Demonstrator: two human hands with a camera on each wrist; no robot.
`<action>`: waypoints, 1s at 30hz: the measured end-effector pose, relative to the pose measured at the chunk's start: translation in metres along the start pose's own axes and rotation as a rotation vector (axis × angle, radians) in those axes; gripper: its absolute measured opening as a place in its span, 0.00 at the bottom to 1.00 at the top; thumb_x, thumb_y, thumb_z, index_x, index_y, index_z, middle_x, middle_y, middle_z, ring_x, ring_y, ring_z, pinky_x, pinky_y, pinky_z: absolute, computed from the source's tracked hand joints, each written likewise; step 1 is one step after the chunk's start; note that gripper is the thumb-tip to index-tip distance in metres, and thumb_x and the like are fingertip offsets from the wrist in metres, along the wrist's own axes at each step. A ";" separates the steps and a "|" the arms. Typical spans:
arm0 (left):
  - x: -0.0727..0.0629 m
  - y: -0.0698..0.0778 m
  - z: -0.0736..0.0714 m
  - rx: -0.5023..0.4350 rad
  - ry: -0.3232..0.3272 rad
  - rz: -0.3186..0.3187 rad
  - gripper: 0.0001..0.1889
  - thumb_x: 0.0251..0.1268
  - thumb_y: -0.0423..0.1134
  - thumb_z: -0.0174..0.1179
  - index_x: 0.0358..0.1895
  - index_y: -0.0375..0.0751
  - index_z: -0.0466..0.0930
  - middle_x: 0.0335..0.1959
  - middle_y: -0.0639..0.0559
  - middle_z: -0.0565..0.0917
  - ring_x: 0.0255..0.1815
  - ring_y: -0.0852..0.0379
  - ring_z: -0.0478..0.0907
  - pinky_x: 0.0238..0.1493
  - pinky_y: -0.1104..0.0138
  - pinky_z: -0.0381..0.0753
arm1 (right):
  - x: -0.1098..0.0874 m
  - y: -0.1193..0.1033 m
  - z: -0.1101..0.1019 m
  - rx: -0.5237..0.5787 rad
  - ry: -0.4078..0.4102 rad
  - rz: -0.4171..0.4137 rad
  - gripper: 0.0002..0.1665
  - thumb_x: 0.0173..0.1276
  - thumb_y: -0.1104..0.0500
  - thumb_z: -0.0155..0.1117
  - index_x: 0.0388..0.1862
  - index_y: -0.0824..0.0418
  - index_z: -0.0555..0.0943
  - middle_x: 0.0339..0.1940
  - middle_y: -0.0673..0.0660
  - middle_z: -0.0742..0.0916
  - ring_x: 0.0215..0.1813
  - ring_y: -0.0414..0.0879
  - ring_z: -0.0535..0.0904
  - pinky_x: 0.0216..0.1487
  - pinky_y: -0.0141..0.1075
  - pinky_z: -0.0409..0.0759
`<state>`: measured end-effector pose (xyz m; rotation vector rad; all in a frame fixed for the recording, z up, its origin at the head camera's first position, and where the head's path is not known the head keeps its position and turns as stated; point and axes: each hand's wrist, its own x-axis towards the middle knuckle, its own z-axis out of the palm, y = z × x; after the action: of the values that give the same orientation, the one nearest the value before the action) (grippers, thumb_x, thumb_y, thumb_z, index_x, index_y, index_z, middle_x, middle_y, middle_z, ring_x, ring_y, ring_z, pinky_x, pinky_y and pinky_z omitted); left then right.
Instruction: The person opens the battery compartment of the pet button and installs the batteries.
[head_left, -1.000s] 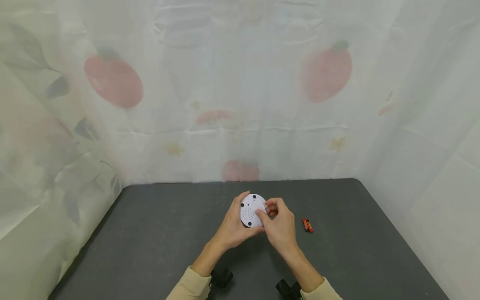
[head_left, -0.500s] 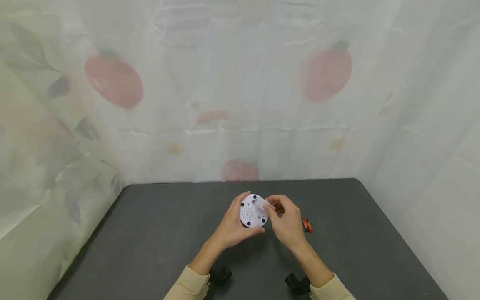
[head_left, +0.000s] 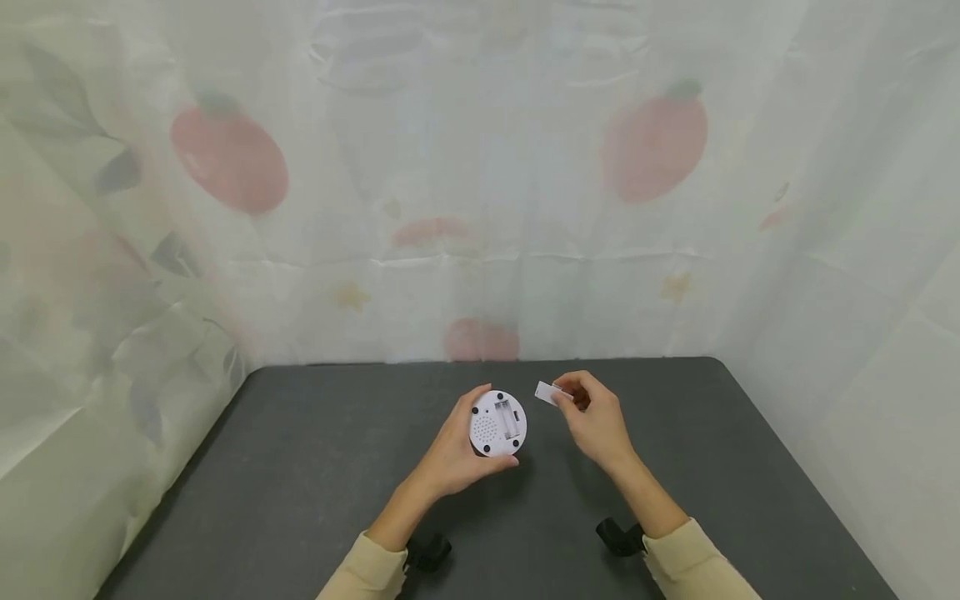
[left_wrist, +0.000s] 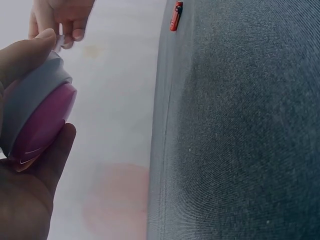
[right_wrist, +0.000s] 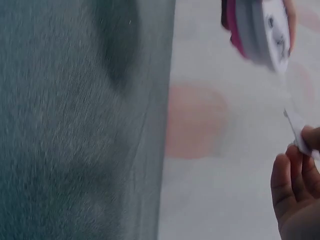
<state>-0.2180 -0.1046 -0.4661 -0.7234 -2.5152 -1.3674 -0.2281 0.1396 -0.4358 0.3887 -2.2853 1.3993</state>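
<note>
My left hand point(head_left: 450, 454) grips a round white device point(head_left: 484, 430) by its edge, its underside facing me. That underside shows speaker holes, several black feet and an uncovered battery compartment point(head_left: 507, 419) with no batteries in it. In the left wrist view, the device's other side point(left_wrist: 47, 117) is pink. My right hand point(head_left: 600, 421) pinches a small white battery cover point(head_left: 549, 392) between thumb and fingers, apart from the device and to its right. Red batteries point(left_wrist: 176, 16) lie on the table in the left wrist view; in the head view my right hand hides them.
Both hands are above a dark grey table point(head_left: 337, 467). A pale curtain point(head_left: 360, 183) with fruit prints hangs behind its far edge and along both sides. Black wrist camera mounts point(head_left: 619, 537) sit under the forearms.
My right hand has slid the battery cover off the device and carried it right and away, baring the compartment. The left hand and the device have shifted slightly left.
</note>
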 end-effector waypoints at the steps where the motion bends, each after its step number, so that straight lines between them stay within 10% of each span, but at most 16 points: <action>1: -0.001 0.000 -0.001 0.002 0.001 0.000 0.57 0.43 0.49 0.84 0.78 0.56 0.57 0.64 0.53 0.72 0.55 0.56 0.73 0.56 0.52 0.73 | 0.001 0.002 -0.001 0.004 -0.019 0.017 0.09 0.68 0.66 0.71 0.46 0.59 0.84 0.36 0.52 0.84 0.34 0.44 0.77 0.38 0.32 0.76; 30: -0.008 0.000 -0.002 0.000 -0.015 -0.027 0.58 0.44 0.52 0.83 0.79 0.61 0.55 0.67 0.58 0.70 0.57 0.58 0.72 0.57 0.54 0.73 | 0.019 0.079 0.024 -0.261 -0.360 0.189 0.05 0.69 0.66 0.68 0.43 0.61 0.81 0.32 0.52 0.80 0.34 0.47 0.73 0.39 0.43 0.73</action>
<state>-0.2105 -0.1085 -0.4681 -0.7047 -2.5458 -1.3753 -0.2850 0.1534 -0.4976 0.3729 -2.8218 1.1655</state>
